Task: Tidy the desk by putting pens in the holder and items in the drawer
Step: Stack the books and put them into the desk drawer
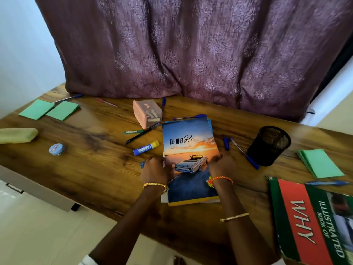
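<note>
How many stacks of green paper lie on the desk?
3. Two lie side by side at the far left corner, one beside the other; the third lies at the right, past the black mesh holder. None looks hidden.

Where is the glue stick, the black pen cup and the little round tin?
glue stick [146, 148], head view, middle of its blue body
black pen cup [267, 148], head view, mesh side
round tin [57, 149], head view, lid

A wooden desk strewn with stationery.
On it lie a notebook stack, a black mesh holder, a glue stick, a pouch, a round tin, 3 piles of green paper, a yellow case, a green-and-red book and scattered pens.
</note>
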### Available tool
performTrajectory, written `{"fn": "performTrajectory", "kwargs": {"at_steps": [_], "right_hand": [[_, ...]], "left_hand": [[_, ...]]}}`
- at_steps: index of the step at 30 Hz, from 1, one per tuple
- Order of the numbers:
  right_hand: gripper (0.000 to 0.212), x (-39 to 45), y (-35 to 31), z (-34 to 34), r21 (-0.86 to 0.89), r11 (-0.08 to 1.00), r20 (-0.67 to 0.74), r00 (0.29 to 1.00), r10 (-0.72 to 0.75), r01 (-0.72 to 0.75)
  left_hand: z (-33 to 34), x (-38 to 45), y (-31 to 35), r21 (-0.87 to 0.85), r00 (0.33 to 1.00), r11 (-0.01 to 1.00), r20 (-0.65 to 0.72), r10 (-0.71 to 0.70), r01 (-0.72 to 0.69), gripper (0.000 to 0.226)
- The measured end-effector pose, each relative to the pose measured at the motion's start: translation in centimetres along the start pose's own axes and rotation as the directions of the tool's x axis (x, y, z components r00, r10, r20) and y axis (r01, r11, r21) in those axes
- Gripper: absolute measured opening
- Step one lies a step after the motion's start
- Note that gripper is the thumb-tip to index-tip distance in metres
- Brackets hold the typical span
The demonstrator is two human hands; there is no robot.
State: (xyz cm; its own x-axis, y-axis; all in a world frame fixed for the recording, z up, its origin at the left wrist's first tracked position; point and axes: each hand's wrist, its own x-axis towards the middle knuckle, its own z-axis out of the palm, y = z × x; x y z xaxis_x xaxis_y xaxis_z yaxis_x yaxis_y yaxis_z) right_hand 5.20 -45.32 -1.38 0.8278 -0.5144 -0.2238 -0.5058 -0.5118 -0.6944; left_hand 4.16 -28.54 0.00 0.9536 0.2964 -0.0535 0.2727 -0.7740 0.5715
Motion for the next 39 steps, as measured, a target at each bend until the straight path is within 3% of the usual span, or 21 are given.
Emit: {"fn": "performTrajectory", "kwargs": {"at_steps": [2, 4, 6, 10, 13, 16, 18, 20, 22, 23, 25, 29, 34, 35, 37, 39], "right_hand": [[0.033, 0.4, -1.0, 0.4, -0.158, 0.985, -0.131, 0.988, -0.087, 0.066], [0.040, 0.0, -1.3, 0.4, -0.292, 0.955, -0.124, 0.988, -0.094, 0.054], [0.042, 0.0, -1.2, 0.3, -0.309, 0.950, -0.113, 0.991, -0.075, 0.036], [0.045, 0.8, -1.0, 0.4, -0.269, 0.961, -0.044, 0.996, -0.079, 0.064], [0.045, 1.4, -1.3, -0.2, -0.181, 0.980, 0.000, 0.997, -0.082, 0.081], [0.042, 2.1, -1.6, -1.4, -0.036, 0.998, 0.067, 0.997, -0.042, 0.044], [0.045, 2.2, -1.9, -2.2, -0.032, 0.999, 0.109, 0.993, -0.035, 0.039], [0.047, 2.0, -1.8, -2.9, -0.053, 0.996, 0.120, 0.991, -0.065, 0.072], [0.049, 1.7, -1.4, -3.3, -0.049, 0.997, 0.155, 0.986, -0.056, 0.064], [0.050, 1.6, -1.2, -3.2, -0.046, 0.997, 0.170, 0.984, -0.051, 0.060], [0.054, 0.8, -0.8, -3.1, -0.069, 0.996, 0.175, 0.984, -0.042, 0.054], [0.056, -0.8, -0.3, -3.2, -0.105, 0.993, 0.146, 0.989, -0.036, 0.052], [0.044, -3.7, 1.2, -4.0, -0.093, 0.992, 0.159, 0.985, -0.074, 0.090], [0.037, -4.4, 1.6, -4.3, -0.035, 0.995, 0.141, 0.986, -0.090, 0.096], [0.024, -6.3, 3.0, -5.5, 0.113, 0.989, 0.015, 0.995, -0.102, 0.100], [0.027, -8.0, 5.6, -7.1, 0.108, 0.985, -0.267, 0.958, -0.103, 0.136]], "left_hand": [[0.0, 0.3, 0.0, -0.021, 0.999, 0.999, -0.034, -0.033, 0.032, 0.032], [0.0, 0.6, 0.1, 0.012, 0.998, 0.999, -0.044, -0.033, 0.033, 0.030], [0.0, 0.7, 0.2, 0.058, 0.998, 0.998, -0.050, -0.037, 0.040, 0.031], [0.3, 0.4, 0.5, 0.089, 0.993, 0.990, -0.055, -0.102, 0.107, 0.035], [0.4, 1.0, 0.7, 0.014, 0.991, 0.992, -0.035, -0.128, 0.128, 0.038], [0.6, 2.1, 0.9, -0.090, 0.983, 0.981, 0.072, -0.166, 0.172, 0.044], [0.7, 2.2, 0.9, -0.132, 0.968, 0.968, 0.166, -0.189, 0.212, 0.044], [0.8, 2.0, 0.9, -0.181, 0.964, 0.969, 0.236, -0.121, 0.166, 0.039], [0.3, 1.5, 1.1, -0.415, 0.953, 0.888, 0.294, -0.077, 0.200, 0.038], [0.1, 1.1, 1.3, -0.580, 0.925, 0.762, 0.374, -0.065, 0.287, 0.040], [0.1, 0.4, 1.6, -0.730, 0.862, 0.555, 0.504, 0.043, 0.399, 0.056], [0.1, -2.6, 0.7, -0.730, 0.845, 0.551, 0.528, 0.079, 0.405, 0.042], [-0.2, -5.9, -2.2, -0.775, 0.847, 0.450, 0.526, 0.073, 0.443, 0.057], [0.0, -6.2, -2.7, -0.776, 0.847, 0.449, 0.526, 0.074, 0.443, 0.054], [-0.2, -7.3, -3.0, -0.766, 0.833, 0.437, 0.550, 0.062, 0.472, 0.027], [0.1, -8.1, -3.3, -0.720, 0.787, 0.444, 0.615, 0.053, 0.533, 0.011]]}}
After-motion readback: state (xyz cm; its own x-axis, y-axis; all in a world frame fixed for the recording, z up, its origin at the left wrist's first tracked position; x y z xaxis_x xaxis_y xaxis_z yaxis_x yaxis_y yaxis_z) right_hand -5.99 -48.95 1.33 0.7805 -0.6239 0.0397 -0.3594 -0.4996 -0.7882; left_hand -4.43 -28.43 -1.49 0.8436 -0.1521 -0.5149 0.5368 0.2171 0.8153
